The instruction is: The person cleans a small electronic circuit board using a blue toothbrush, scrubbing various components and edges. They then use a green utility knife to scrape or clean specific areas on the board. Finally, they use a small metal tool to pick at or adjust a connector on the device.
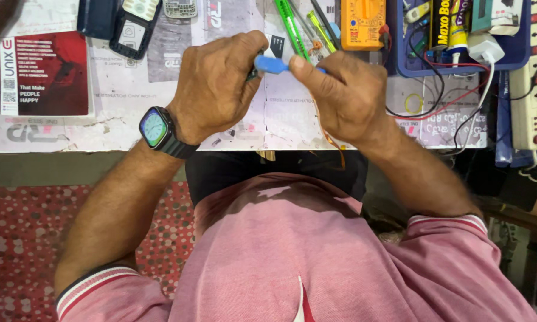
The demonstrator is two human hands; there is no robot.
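Observation:
Both my hands meet over the workbench [119,128], which is covered with printed paper. My left hand [215,86], with a dark smartwatch [156,128] on the wrist, is closed around one end of a small blue tool [272,64]. My right hand [346,92] pinches the other end of that blue tool between thumb and fingers. What lies inside my palms is hidden. A thin orange strip [334,143] hangs down below my right hand.
At the back lie disassembled phones [134,21], green and yellow hand tools [295,27], a yellow multimeter [362,22] and a blue tray [459,59] with tubes and a charger. A white power strip [534,77] and tangled wires sit at right. A red booklet [45,74] lies left.

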